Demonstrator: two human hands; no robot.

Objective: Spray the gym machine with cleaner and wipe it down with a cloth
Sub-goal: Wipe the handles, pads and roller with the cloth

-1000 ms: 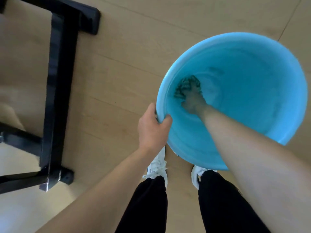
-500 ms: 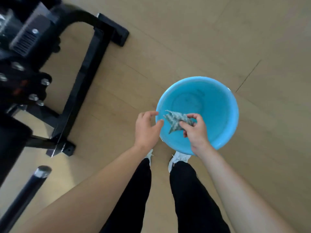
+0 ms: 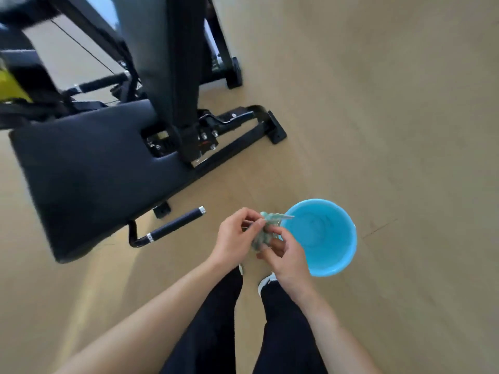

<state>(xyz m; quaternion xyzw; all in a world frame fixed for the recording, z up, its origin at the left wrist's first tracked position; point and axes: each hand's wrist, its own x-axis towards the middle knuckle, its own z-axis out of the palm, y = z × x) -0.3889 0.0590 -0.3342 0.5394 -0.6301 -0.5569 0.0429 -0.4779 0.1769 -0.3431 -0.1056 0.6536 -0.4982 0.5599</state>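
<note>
Both hands are on the cloth [image 3: 264,231] right now. My left hand [image 3: 234,238] pinches its upper end with curled fingers, and my right hand [image 3: 286,258] cups and grips the lower bunch from below. Neither hand is open, and neither holds anything else. The cloth is a small greenish wad between them, just over the near-left rim of the blue bucket [image 3: 334,267].

This looks like the cloth-readying step to me, squeezing or sorting it out before wiping. There's no spray bottle anywhere in view, so I can't say where the spraying stands.

The next move, as I judge it, is to spread the wad flat in one hand and swing left to the gym machine [image 3: 89,168]. Its broad black seat pad is the closest face. A black handle [image 3: 175,225] with silver end caps juts out at the pad's near corner, between the pad and my left hand.

The bucket stands on the floor [image 3: 391,117] just right of my white shoes [image 3: 266,279], apart from the machine's frame feet. I can't tell whether there's water in it. The floor is pale wood-look planking running out to every side. The machine's upright and cables rise at the top left, blurred.
</note>
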